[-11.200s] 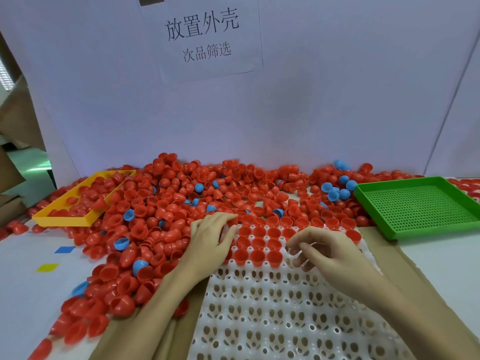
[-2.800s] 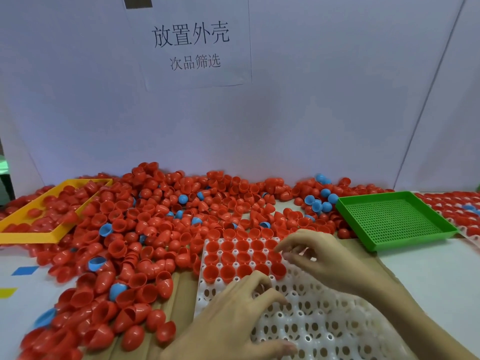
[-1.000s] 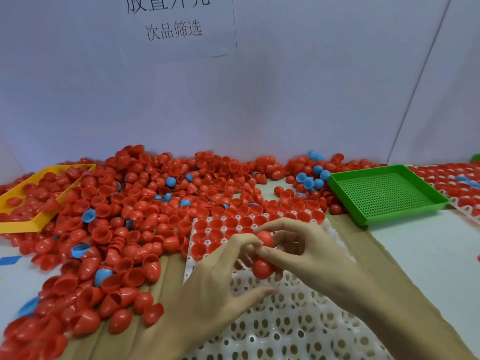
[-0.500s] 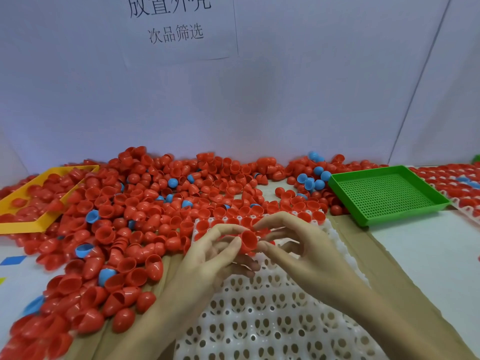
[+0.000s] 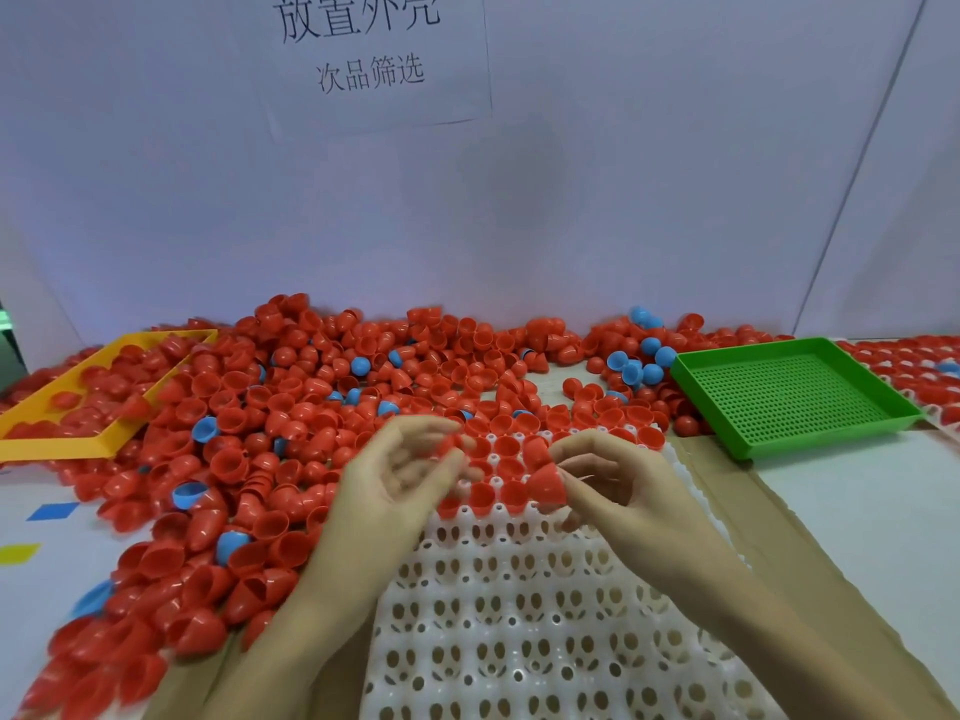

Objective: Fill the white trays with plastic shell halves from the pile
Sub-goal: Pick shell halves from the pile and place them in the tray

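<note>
The white tray lay nearest me, its far rows filled with red shells. Above it my right hand pinched a red shell half, while my left hand, blurred, held another red piece at its fingertips. Beyond spread the pile, with the green tray farther right.

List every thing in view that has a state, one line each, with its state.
white tray: far rows filled with red shells, near pockets empty.
right hand: pinches a red shell half over the tray.
left hand: holds a red shell at its fingertips, blurred.
green tray: empty.
yellow tray: holds red shells.
pile: loose, mostly red, some blue.
</note>
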`<control>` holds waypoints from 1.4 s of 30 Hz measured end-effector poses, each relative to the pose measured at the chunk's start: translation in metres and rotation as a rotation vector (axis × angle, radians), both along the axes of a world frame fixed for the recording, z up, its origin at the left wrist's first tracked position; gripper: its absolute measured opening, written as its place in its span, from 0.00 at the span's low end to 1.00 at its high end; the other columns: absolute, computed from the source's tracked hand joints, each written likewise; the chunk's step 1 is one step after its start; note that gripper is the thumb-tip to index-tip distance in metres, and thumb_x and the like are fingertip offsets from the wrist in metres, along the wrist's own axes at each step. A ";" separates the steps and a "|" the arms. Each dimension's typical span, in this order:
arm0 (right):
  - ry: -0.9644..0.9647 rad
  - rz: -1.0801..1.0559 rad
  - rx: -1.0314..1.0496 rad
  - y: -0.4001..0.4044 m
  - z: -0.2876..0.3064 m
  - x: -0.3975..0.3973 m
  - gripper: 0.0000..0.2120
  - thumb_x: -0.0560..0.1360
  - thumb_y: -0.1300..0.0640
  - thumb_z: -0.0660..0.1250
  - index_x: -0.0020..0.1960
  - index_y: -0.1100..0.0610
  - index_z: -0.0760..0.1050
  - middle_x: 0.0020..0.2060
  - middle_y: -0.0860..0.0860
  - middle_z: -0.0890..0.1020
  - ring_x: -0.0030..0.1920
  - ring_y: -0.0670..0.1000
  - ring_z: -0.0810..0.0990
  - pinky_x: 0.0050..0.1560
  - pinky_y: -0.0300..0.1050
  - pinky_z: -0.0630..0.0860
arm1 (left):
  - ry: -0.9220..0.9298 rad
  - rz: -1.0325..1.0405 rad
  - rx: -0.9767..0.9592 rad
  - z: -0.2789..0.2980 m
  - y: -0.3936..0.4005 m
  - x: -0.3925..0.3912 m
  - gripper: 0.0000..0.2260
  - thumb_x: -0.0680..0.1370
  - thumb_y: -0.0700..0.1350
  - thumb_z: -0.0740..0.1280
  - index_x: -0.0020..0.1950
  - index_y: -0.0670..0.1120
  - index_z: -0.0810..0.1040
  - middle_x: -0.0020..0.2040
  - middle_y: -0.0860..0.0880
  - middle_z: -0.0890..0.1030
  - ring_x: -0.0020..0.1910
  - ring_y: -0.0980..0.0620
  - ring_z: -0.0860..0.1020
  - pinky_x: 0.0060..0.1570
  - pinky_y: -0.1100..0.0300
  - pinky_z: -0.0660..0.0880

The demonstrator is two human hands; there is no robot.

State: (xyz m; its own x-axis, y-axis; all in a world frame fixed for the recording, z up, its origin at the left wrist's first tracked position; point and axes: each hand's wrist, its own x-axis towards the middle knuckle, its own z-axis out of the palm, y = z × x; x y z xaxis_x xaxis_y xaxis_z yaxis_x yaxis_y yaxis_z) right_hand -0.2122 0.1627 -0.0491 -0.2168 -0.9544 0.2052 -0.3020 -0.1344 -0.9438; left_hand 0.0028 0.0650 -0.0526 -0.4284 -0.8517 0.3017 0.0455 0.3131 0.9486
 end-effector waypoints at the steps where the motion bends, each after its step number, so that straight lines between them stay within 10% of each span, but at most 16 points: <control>1: -0.012 0.003 0.005 0.000 0.001 -0.001 0.04 0.82 0.58 0.70 0.53 0.50 0.82 0.44 0.50 0.88 0.42 0.49 0.88 0.43 0.39 0.81 | 0.013 0.126 -0.040 0.001 -0.010 0.006 0.14 0.79 0.45 0.72 0.65 0.52 0.80 0.59 0.55 0.85 0.57 0.52 0.85 0.60 0.61 0.81; 7: -0.007 0.009 0.046 0.000 0.002 0.001 0.03 0.81 0.57 0.72 0.54 0.51 0.83 0.40 0.54 0.88 0.40 0.53 0.87 0.42 0.38 0.80 | -0.254 0.341 -0.195 -0.008 -0.053 0.042 0.33 0.81 0.45 0.73 0.81 0.63 0.64 0.85 0.60 0.47 0.83 0.58 0.54 0.80 0.50 0.62; 14: 0.103 0.011 0.033 -0.001 0.001 0.006 0.06 0.81 0.62 0.71 0.53 0.52 0.83 0.38 0.50 0.87 0.37 0.48 0.86 0.40 0.37 0.80 | -0.306 0.127 -0.376 -0.009 -0.014 0.012 0.11 0.81 0.48 0.72 0.63 0.57 0.82 0.61 0.64 0.82 0.63 0.63 0.80 0.65 0.60 0.77; 20: 0.042 0.040 0.096 0.002 0.000 0.008 0.03 0.79 0.57 0.75 0.46 0.54 0.85 0.34 0.52 0.86 0.30 0.49 0.83 0.33 0.36 0.76 | -0.356 -0.131 -0.543 -0.014 0.021 -0.016 0.16 0.78 0.49 0.77 0.65 0.55 0.80 0.60 0.60 0.80 0.61 0.55 0.81 0.59 0.65 0.77; 24: 0.102 0.059 0.104 0.002 0.001 0.007 0.09 0.78 0.47 0.74 0.42 0.49 0.85 0.31 0.49 0.83 0.28 0.43 0.77 0.30 0.34 0.71 | -0.244 -0.103 -0.255 -0.015 0.020 -0.014 0.13 0.80 0.47 0.74 0.64 0.57 0.83 0.55 0.59 0.85 0.56 0.57 0.84 0.55 0.65 0.80; 33: 0.521 0.056 -0.175 0.003 0.000 0.008 0.20 0.78 0.62 0.74 0.61 0.38 0.81 0.49 0.41 0.81 0.50 0.46 0.83 0.41 0.33 0.78 | -0.179 -0.306 0.043 -0.010 0.018 -0.010 0.20 0.85 0.47 0.67 0.76 0.63 0.73 0.64 0.57 0.83 0.57 0.52 0.84 0.56 0.58 0.82; 37: 0.540 0.040 -0.184 0.001 -0.006 0.009 0.14 0.78 0.62 0.74 0.54 0.43 0.82 0.47 0.41 0.80 0.49 0.47 0.83 0.41 0.36 0.80 | -0.183 -0.287 0.058 -0.015 0.017 -0.012 0.21 0.84 0.51 0.66 0.76 0.65 0.71 0.62 0.62 0.83 0.63 0.58 0.82 0.61 0.59 0.80; 42: 0.520 -0.030 -0.187 -0.006 -0.005 -0.006 0.17 0.77 0.67 0.73 0.52 0.43 0.82 0.45 0.40 0.81 0.46 0.45 0.84 0.38 0.37 0.82 | -0.182 -0.110 0.034 -0.017 0.020 -0.016 0.18 0.81 0.55 0.69 0.70 0.61 0.74 0.52 0.54 0.85 0.47 0.53 0.84 0.46 0.62 0.80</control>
